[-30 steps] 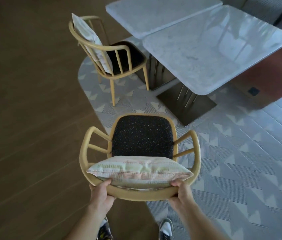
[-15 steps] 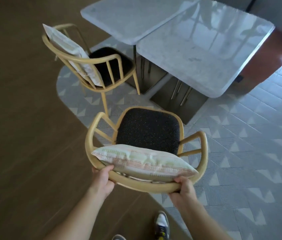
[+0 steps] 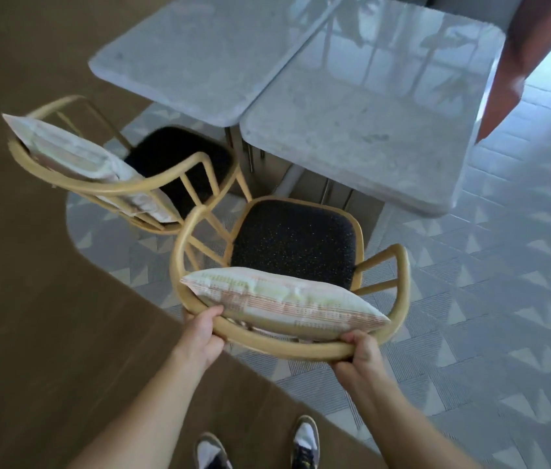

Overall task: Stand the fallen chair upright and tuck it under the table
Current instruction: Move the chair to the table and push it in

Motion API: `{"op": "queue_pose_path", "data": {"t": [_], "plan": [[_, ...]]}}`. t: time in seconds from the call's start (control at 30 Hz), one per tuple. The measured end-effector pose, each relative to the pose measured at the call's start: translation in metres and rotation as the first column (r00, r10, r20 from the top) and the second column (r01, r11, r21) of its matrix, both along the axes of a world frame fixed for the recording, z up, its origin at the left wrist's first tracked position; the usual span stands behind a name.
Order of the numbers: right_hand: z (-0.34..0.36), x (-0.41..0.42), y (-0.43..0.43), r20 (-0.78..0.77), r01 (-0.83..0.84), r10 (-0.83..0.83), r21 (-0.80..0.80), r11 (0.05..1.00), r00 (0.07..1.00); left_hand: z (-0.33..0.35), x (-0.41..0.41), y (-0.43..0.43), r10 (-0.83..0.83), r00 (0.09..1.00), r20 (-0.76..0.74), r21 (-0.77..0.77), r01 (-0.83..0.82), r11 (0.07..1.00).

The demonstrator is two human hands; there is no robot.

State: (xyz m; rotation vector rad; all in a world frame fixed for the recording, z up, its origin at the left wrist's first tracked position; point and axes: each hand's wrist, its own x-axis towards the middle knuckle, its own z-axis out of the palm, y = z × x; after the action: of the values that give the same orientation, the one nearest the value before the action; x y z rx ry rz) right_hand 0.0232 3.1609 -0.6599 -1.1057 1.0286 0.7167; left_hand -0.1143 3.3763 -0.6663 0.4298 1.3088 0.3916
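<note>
A yellow wooden chair (image 3: 399, 292) with a black speckled seat stands upright just below the near corner of the grey marble table (image 3: 369, 137). A striped pillow (image 3: 284, 301) leans against its curved backrest. My left hand (image 3: 204, 331) grips the backrest rail at its left end. My right hand (image 3: 357, 350) grips the same rail at its right end. The seat's front edge lies close to the table's dark metal base (image 3: 345, 198), partly below the tabletop's edge.
A second matching chair (image 3: 105, 187) with its own pillow stands to the left, its armrest almost touching mine. A second marble tabletop (image 3: 199, 52) adjoins the first. A patterned grey rug (image 3: 487, 316) covers the floor; brown wood floor lies left. My shoes show at the bottom.
The chair has moved forward toward the table, and its seat front now nears the table base. It has come closer to the second chair. Both hands keep their grip on the backrest.
</note>
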Motion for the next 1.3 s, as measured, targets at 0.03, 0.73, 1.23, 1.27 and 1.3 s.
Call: {"op": "queue_pose_path", "data": {"t": [0.03,0.73,1.23,1.27,1.3], "plan": [[-0.001,0.001,0.015,0.001,0.017,-0.017,0.009,1.000,1.000,0.000,0.006,0.018,-0.042,0.999,0.012,-0.002,0.042,0.999],[0.002,-0.020,0.118,0.001,0.335,-0.335,-0.061,0.940,0.942,-0.001,0.046,0.151,-0.406,0.910,0.080,-0.040,0.410,0.911],[0.005,0.017,0.093,0.069,0.326,-0.323,-0.049,0.944,0.944,-0.005,0.069,0.123,-0.433,0.899,0.059,-0.026,0.435,0.900],[0.005,0.015,0.093,0.072,0.314,-0.310,-0.052,0.948,0.948,-0.004,0.067,0.123,-0.441,0.895,0.060,-0.022,0.443,0.896],[0.004,0.013,0.092,0.078,0.300,-0.295,-0.055,0.952,0.952,-0.004,0.066,0.123,-0.449,0.892,0.056,-0.012,0.450,0.893]]}}
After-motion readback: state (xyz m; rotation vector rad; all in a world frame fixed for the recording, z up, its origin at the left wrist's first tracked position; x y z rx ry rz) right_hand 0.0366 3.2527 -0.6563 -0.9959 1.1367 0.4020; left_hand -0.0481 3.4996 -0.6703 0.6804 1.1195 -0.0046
